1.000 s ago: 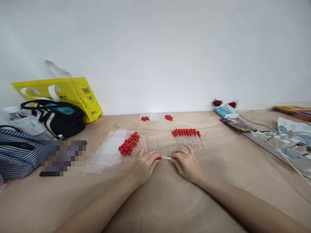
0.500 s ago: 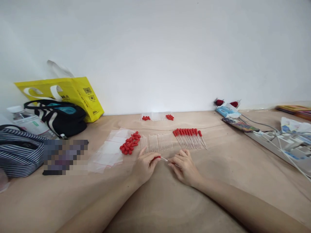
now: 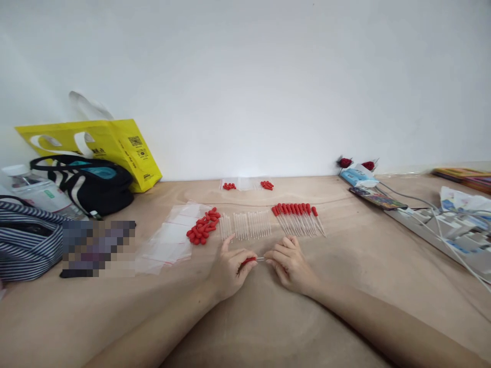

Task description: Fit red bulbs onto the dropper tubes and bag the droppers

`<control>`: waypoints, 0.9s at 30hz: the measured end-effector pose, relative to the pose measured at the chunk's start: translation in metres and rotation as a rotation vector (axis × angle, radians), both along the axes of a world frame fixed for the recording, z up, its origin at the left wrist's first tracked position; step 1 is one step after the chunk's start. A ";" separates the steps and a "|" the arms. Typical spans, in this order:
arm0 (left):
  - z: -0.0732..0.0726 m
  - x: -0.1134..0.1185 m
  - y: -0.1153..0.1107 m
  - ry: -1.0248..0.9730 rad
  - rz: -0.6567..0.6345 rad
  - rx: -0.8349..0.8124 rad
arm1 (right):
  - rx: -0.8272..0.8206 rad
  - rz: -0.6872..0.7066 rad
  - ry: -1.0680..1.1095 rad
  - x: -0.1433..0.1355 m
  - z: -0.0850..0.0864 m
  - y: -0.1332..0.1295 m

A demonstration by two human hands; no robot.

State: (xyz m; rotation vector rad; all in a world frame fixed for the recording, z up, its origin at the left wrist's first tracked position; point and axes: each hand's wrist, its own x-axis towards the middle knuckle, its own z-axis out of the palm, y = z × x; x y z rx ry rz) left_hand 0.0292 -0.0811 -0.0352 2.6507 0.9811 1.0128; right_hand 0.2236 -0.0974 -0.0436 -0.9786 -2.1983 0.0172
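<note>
Between finger and thumb, my left hand (image 3: 233,266) pinches a red rubber dropper bulb (image 3: 248,260). My right hand (image 3: 288,263) is closed on the clear dropper tube (image 3: 261,258), whose end meets the bulb; how deep it sits inside is hidden by my fingers. Just beyond my hands lies a row of loose clear tubes (image 3: 251,225). A pile of red bulbs (image 3: 202,227) is left of that row. To the right, several droppers with red bulbs fitted (image 3: 301,217) lie side by side, bulbs facing the wall.
Clear zip bags (image 3: 169,240) overlap beside the bulb pile. A bag with more red bulbs (image 3: 247,184) lies by the wall. A yellow bag (image 3: 141,158), black bag (image 3: 115,191) and striped pouch (image 3: 30,243) crowd the left; a power strip (image 3: 433,235) with cables is at right.
The tube and bulb, tilted before, now lie nearly level, and my hands have come slightly closer together. The view has shifted a little.
</note>
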 end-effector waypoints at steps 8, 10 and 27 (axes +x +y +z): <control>0.002 0.001 -0.001 0.017 -0.013 0.000 | -0.051 0.002 -0.025 -0.005 0.002 -0.001; 0.003 -0.001 0.000 0.021 -0.018 -0.028 | -0.057 0.001 -0.040 -0.004 0.003 0.000; 0.002 -0.046 0.029 0.236 0.452 0.279 | -0.013 -0.548 0.069 0.025 0.000 0.045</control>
